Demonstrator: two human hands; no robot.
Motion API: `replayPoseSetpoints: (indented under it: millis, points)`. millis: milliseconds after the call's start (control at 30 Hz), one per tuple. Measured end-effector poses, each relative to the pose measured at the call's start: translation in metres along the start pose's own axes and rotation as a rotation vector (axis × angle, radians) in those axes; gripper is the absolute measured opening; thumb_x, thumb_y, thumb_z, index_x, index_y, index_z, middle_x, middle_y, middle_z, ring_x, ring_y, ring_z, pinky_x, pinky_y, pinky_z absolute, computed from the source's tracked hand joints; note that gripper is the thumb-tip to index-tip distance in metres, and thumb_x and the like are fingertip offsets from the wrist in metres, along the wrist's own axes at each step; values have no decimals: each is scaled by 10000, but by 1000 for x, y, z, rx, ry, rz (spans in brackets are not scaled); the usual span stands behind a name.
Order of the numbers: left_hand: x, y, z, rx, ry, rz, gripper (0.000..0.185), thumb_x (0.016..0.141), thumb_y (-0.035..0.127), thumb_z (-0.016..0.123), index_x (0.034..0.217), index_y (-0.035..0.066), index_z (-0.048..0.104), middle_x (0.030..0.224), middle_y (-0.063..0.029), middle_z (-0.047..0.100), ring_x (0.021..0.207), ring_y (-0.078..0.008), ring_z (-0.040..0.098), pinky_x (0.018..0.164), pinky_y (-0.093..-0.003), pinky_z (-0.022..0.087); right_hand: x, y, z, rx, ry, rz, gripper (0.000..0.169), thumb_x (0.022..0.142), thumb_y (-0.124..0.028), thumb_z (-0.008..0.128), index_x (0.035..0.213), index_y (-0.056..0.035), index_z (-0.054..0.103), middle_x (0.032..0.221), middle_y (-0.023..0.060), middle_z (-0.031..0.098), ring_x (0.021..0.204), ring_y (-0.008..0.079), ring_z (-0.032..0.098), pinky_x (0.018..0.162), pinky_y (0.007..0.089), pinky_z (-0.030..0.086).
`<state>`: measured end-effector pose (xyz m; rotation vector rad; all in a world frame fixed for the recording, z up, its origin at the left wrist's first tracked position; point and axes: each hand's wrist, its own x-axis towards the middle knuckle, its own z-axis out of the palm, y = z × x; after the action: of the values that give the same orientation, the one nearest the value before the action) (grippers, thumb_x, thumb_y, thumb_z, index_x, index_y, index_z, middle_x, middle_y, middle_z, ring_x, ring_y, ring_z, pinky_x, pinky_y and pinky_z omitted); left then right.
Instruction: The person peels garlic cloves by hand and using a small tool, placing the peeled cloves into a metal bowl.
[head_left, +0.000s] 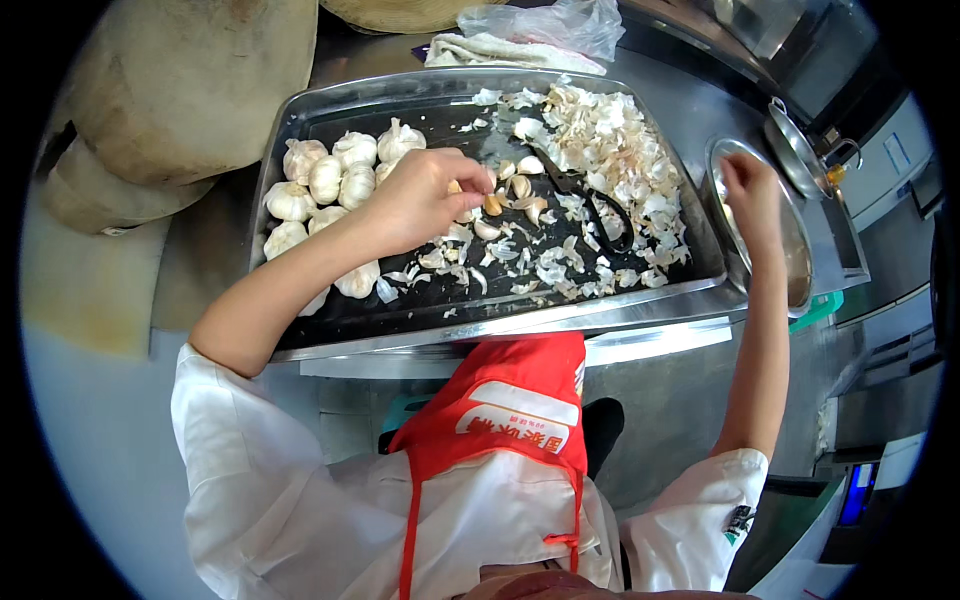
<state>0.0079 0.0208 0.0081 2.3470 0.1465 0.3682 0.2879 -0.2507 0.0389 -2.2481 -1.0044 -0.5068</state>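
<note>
My left hand (420, 199) is over the middle of a dark-bottomed metal tray (360, 328), thumb and forefinger drawn together beside loose garlic cloves (523, 186). One clove lies right at the fingertips; whether they grip it is unclear. Several whole garlic bulbs (325, 180) fill the tray's left side, partly behind my left hand and forearm. Black-handled scissors (592, 202) lie right of the cloves, their handles among papery skins. Above a round metal bowl (799, 259), beyond the tray's right edge, is my right hand (750, 191), fingers bent and blurred. What it may hold is hidden.
A large heap of garlic skins (611, 142) covers the tray's right side, with scraps near the front. Behind the tray lie a folded cloth (510, 54) and a clear plastic bag (555, 26). Thick round boards (195, 82) stand at left. A metal pan (799, 154) sits far right.
</note>
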Motion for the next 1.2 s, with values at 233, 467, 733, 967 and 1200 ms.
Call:
replayPoseSetpoints:
  millis: [233,467,733,967,1200]
  points:
    - [-4,-6,27,425,-57,254,153,769,92,652,908,30,639,908,-118,562,808,-305,592,677,-387,483,-1,-146,99,390,-299,-392,171,790,-58,570,928,34,610,738,210,628,638,296,611,614,364,480]
    - [-3,-8,35,572,-231,153,149,801,72,607,941,32,577,963,-137,526,812,-336,591,669,-416,485,3,-169,162,453,-245,-466,174,782,-53,533,928,18,596,762,232,619,695,378,606,644,414,489]
    - [4,0,5,-392,110,-151,205,963,69,393,1113,30,526,978,-22,558,792,-54,518,679,-198,439,1,-152,161,964,-499,-123,138,850,-148,606,813,-14,610,618,-15,563,514,47,473,468,219,380]
    - [7,-7,-6,-700,262,-203,215,968,101,405,1155,32,485,1019,-62,562,854,-112,568,710,-225,462,0,-162,135,1262,-706,38,145,838,-149,644,823,-6,624,647,-4,581,515,40,508,473,187,398]
    - [9,-5,-1,-613,304,-114,166,915,45,501,1077,13,516,988,-56,562,891,-116,574,743,-235,478,-2,-165,129,1345,-776,59,139,848,-136,638,855,3,626,682,26,616,543,49,532,485,189,421]
